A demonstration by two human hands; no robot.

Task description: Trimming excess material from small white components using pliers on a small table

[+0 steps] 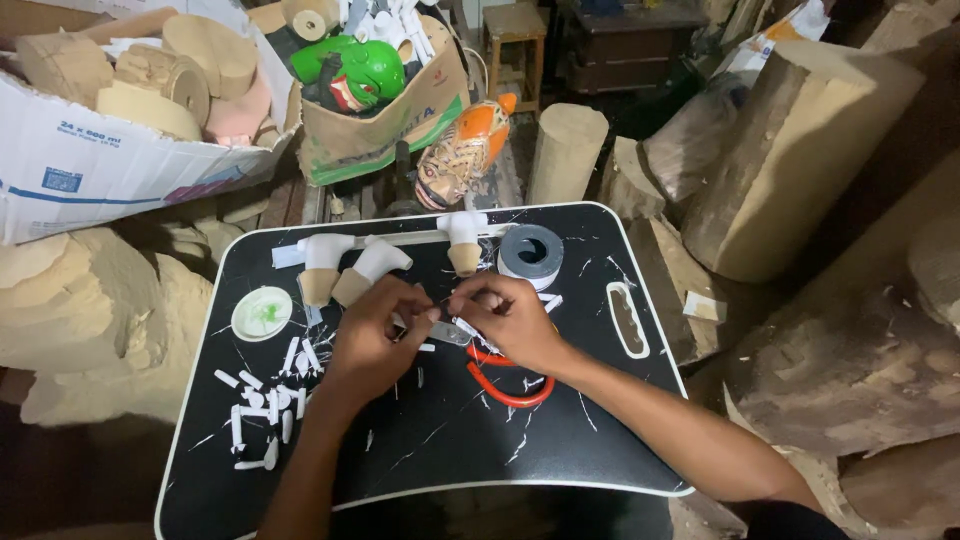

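Note:
My left hand (pixel 375 335) and my right hand (pixel 510 318) meet over the middle of a black lap tray (pixel 440 450). The left fingers pinch a small white piece between the two hands. My right hand grips red-handled pliers (pixel 505 385), whose metal jaws (pixel 450 332) point left toward that piece. The red handles loop out below my right palm. The white piece itself is mostly hidden by my fingers.
Several white cut sticks (pixel 262 405) lie at the tray's left. A small lid with green paint (pixel 262 313), three white-painted wooden pegs (pixel 355 268) and a tape roll (pixel 530 253) sit at its back. Wood blocks, boxes of carvings and painted masks (pixel 462 150) surround the tray.

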